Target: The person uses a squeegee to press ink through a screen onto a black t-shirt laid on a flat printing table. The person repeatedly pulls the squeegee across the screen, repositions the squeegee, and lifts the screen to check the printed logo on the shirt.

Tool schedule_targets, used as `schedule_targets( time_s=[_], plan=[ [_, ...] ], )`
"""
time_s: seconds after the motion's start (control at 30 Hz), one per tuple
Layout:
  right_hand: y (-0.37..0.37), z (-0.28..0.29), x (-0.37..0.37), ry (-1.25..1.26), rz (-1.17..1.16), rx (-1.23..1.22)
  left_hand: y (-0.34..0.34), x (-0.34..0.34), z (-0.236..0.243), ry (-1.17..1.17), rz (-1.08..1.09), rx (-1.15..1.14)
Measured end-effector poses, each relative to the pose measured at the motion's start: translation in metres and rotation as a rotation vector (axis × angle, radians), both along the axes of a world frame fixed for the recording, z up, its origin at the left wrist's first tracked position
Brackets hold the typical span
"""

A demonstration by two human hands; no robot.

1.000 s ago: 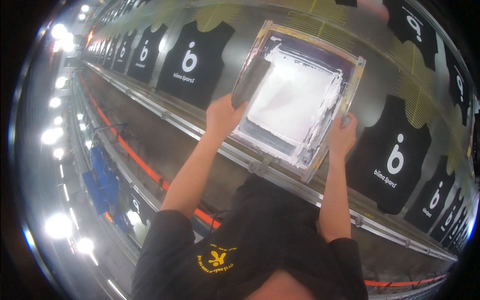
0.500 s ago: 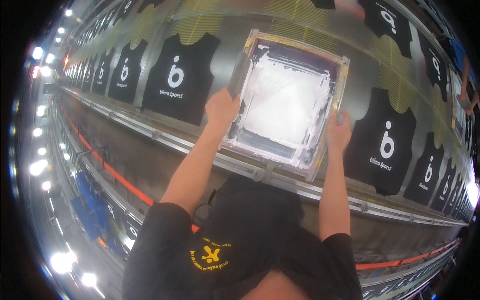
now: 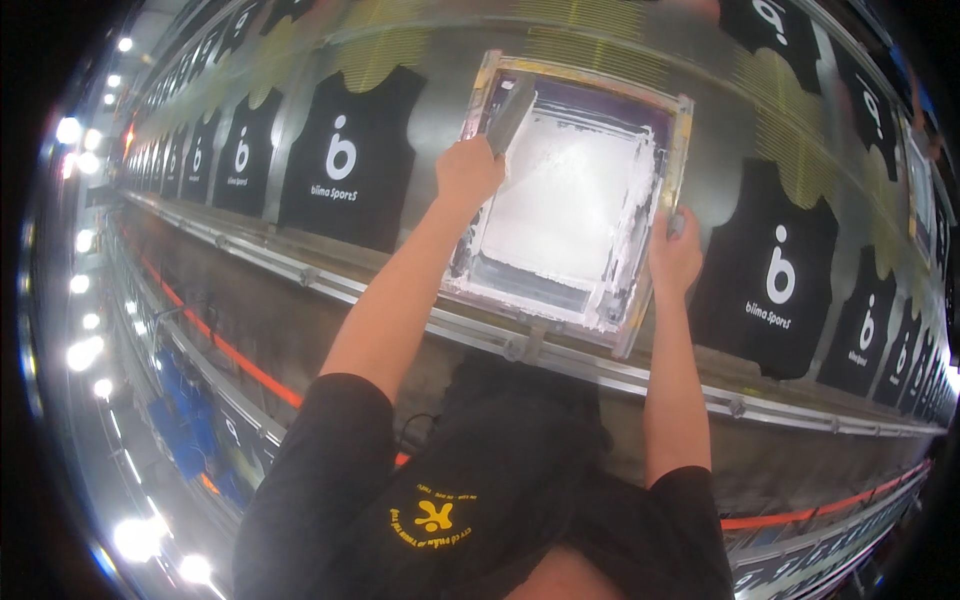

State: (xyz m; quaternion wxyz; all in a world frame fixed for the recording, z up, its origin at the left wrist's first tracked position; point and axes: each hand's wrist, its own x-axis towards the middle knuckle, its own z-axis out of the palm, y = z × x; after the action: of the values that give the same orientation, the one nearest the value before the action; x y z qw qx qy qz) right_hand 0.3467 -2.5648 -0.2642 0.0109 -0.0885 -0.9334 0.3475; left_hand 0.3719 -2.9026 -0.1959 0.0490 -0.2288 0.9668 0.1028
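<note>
Printing frame (image 3: pixel 600 82): lies tilted on the metal counter (image 3: pixel 715 135), its near edge just beside the metal rail (image 3: pixel 515 348).
White ink (image 3: pixel 560 195): spread inside the printing frame over most of the mesh, with ragged streaks along its right side.
Squeegee (image 3: pixel 511 118): grey and flat, slanted over the far left part of the printing frame; whether its edge touches the mesh cannot be told.
Left hand (image 3: pixel 470 172): clenched around the near end of the squeegee, over the left rim of the printing frame.
Right hand (image 3: pixel 678 258): curled at the right rim of the printing frame, grasping a small grey piece (image 3: pixel 677 224); whether that is fixed to the frame cannot be told.
Left vest (image 3: pixel 349 165): black with a white print, flat, to the left of the printing frame and apart from it.
Right vest (image 3: pixel 768 270): black with a matching print, flat, to the right of the printing frame.
Yellow lined patch (image 3: pixel 590 38): just beyond the far edge of the printing frame.
</note>
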Motion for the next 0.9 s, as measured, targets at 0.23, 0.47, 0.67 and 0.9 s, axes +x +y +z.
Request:
schedule_targets(
  time_s=[0.23,0.47,0.67,0.9],
  plan=[
    [0.000,0.004,-0.002,0.040,-0.022,0.010,0.006,-0.016,0.037,0.022,-0.593,0.133],
    [-0.006,0.005,-0.001,0.005,-0.038,0.042,-0.009,-0.139,0.021,-0.021,-0.802,0.048],
    [0.009,-0.008,-0.020,0.185,0.023,0.164,-0.018,-0.164,0.015,-0.066,-0.681,0.064],
    [-0.090,0.066,-0.168,0.545,0.723,0.261,-0.021,-0.166,0.009,-0.035,-0.682,0.030]
  ],
)
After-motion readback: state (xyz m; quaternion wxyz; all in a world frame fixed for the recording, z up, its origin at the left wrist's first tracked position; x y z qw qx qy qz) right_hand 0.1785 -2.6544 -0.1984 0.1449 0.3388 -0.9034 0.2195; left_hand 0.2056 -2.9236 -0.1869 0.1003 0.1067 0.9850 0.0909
